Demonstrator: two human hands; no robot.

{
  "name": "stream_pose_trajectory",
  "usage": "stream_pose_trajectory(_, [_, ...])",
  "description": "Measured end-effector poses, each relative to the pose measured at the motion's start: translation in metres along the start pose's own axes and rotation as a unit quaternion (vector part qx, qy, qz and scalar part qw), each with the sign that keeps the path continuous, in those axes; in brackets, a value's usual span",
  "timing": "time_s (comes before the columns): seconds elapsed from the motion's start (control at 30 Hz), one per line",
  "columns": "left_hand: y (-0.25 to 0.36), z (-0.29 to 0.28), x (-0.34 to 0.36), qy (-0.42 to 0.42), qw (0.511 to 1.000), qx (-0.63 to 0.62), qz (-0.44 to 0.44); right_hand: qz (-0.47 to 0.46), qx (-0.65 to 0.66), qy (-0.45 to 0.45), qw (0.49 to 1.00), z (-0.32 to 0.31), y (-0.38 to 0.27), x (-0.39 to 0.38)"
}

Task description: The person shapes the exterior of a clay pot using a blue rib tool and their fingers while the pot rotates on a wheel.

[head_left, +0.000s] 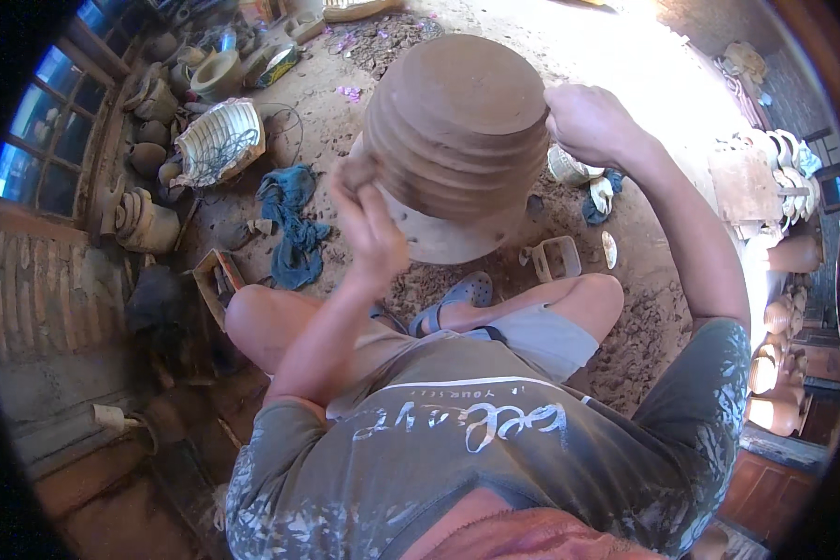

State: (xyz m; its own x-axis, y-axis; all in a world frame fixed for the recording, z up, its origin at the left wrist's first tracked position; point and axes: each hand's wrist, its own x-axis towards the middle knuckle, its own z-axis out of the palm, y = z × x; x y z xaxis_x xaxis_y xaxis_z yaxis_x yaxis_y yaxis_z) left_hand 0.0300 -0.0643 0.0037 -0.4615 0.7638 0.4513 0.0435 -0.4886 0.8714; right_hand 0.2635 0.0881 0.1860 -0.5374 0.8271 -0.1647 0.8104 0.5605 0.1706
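Observation:
A large brown clay pot (457, 140) with ridged sides stands upside down, its flat round base (462, 86) facing up. It rests on a pale round stand (443, 238) in front of my crossed legs. Blurred by motion, my left hand (373, 233) is raised at the pot's left side. Its fingers close on a small brown lump (356, 174) whose kind I cannot make out. At the right edge of the pot's base, my right hand (593, 123) is curled closed against the clay. What its fingers hold, if anything, is hidden.
Blue-green cloth (294, 224) lies left of the stand, beyond it a ribbed pale basket (219, 140) and several pots. A clear plastic container (557, 257) sits near my knee. Clay crumbs (639, 317) cover the floor. Several finished pots (779, 383) line the right side.

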Motion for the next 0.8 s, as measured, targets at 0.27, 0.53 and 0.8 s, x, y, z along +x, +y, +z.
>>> stream_pose_trajectory(0.27, [-0.016, 0.009, -0.002, -0.042, 0.994, 0.103, 0.009, 0.002, -0.005, -0.025, 1.0, -0.008, -0.037, -0.019])
stream_pose_trajectory(0.53, [0.048, -0.01, -0.017, -0.226, 0.964, 0.063, -0.127, -0.224, 0.216, 0.311, 0.898, 0.055, -0.091, -0.082])
stream_pose_trajectory(0.8, [0.031, -0.009, -0.037, -0.497, 0.813, -0.023, -0.303, -0.341, 0.266, 0.247, 0.867, 0.117, -0.09, -0.109])
